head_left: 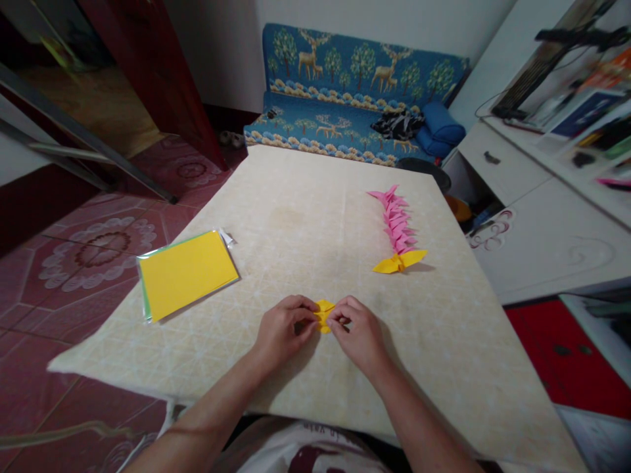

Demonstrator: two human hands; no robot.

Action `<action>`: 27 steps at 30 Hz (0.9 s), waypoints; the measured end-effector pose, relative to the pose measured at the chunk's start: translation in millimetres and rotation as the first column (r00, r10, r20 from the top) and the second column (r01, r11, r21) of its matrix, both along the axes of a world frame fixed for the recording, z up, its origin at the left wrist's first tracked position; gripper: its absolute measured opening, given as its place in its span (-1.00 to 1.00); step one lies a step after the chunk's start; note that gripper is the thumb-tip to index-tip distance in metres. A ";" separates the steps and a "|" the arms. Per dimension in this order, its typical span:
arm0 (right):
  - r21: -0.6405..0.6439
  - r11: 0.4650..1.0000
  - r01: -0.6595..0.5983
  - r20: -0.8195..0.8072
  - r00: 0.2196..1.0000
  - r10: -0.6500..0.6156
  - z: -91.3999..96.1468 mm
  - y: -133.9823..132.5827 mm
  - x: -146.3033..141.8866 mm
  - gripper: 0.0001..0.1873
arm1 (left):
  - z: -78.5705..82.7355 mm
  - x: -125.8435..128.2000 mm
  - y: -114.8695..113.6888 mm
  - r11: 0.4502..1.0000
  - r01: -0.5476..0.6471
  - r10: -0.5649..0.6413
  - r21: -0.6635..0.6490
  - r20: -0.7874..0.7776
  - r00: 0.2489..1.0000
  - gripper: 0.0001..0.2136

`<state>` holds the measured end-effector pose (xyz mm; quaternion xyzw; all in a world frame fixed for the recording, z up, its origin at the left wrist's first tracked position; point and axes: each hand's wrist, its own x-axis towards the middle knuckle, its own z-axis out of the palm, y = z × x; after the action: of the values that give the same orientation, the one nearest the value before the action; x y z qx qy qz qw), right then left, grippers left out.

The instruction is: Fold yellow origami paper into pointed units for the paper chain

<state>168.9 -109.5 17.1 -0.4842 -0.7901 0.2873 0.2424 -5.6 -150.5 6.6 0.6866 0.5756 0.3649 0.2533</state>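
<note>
Between my hands is a small folded piece of yellow paper [324, 316], just above or on the cloth-covered table [315, 230] near its front edge. My left hand [286, 328] pinches its left side between thumb and fingers. On the right side, my right hand [359, 332] grips it the same way, fingertips closed. Parts of the folds are hidden behind the fingertips. Further right lies a yellow origami crane [400, 262] with spread wings. It sits at the near end of a row of several pink origami cranes [398, 220].
A clear packet of yellow and green paper sheets [190, 276] lies at the table's left. Beyond the far edge stands a blue sofa [330, 125] with a deer pattern. A white cabinet [542, 217] flanks the right side, and a metal ladder-like frame [98, 154] leans at left.
</note>
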 end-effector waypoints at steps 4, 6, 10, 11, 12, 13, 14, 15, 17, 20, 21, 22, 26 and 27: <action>0.017 1.000 0.013 0.067 0.998 -0.014 4.7 1.1 -1.4 -0.86 | -0.1 1.3 1.2 1.000 -0.024 0.024 -0.015 0.006 1.000 -0.87; 0.022 1.000 0.008 0.089 0.996 -0.010 8.9 1.1 -1.9 -0.86 | -0.8 1.4 1.3 0.999 -0.028 0.028 -0.017 0.009 1.000 -0.87; -0.005 1.000 -0.002 0.076 0.997 0.002 12.6 1.0 -1.5 -0.86 | -0.7 0.9 0.4 1.000 -0.021 0.021 -0.021 0.017 1.000 -0.87; -0.015 1.000 -0.002 0.059 0.998 0.003 11.6 1.1 -1.2 -0.86 | -0.1 0.7 0.1 1.000 -0.019 0.020 -0.020 0.020 1.000 -0.87; -0.022 1.000 -0.002 0.036 0.999 0.003 9.8 1.2 -0.8 -0.86 | 0.6 0.6 -0.2 1.000 -0.018 0.018 -0.021 0.023 1.000 -0.87; -0.031 0.999 -0.005 0.014 1.000 0.006 7.5 1.3 -0.3 -0.86 | 1.5 0.6 -0.5 1.000 -0.016 0.017 -0.022 0.027 0.999 -0.88; -0.041 0.999 -0.009 -0.009 1.000 0.009 4.9 1.4 0.2 -0.86 | 2.4 0.5 -0.6 1.000 -0.015 0.015 -0.022 0.033 0.999 -0.89; -0.050 0.999 -0.013 -0.032 0.999 0.011 2.4 1.5 0.6 -0.86 | 3.1 0.6 -0.6 1.000 -0.014 0.015 -0.022 0.039 0.999 -0.90; -0.068 0.998 -0.014 -0.066 0.998 0.009 -1.5 1.7 1.4 -0.87 | 3.9 0.5 -0.3 1.000 -0.010 0.011 -0.019 0.048 0.999 -0.90; -0.089 0.996 -0.016 -0.085 0.996 0.008 -2.8 1.9 2.1 -0.87 | 3.2 0.1 0.4 1.000 -0.002 0.002 -0.014 0.035 0.999 -0.91; -0.094 0.995 -0.019 -0.086 0.996 0.011 -2.3 2.1 2.2 -0.88 | 2.7 -0.1 0.6 1.000 0.004 -0.004 -0.013 0.024 1.000 -0.92; -0.097 0.995 -0.022 -0.087 0.996 0.013 -1.5 2.2 2.2 -0.88 | 2.2 -0.2 0.8 1.000 0.010 -0.009 -0.013 0.013 1.000 -0.92; -0.093 0.996 -0.015 -0.069 0.998 0.009 1.6 2.4 1.2 -0.87 | 1.7 -0.2 0.8 1.000 0.021 -0.021 -0.018 -0.011 1.000 -0.91; -0.086 0.996 -0.007 -0.055 0.998 0.003 2.1 2.4 0.7 -0.87 | 2.2 0.0 0.8 1.000 0.018 -0.018 -0.021 -0.013 1.000 -0.91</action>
<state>169.6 -107.1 19.2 -0.4841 -0.7712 0.3349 0.2423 -5.6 -149.8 8.8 0.6916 0.5747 0.3520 0.2600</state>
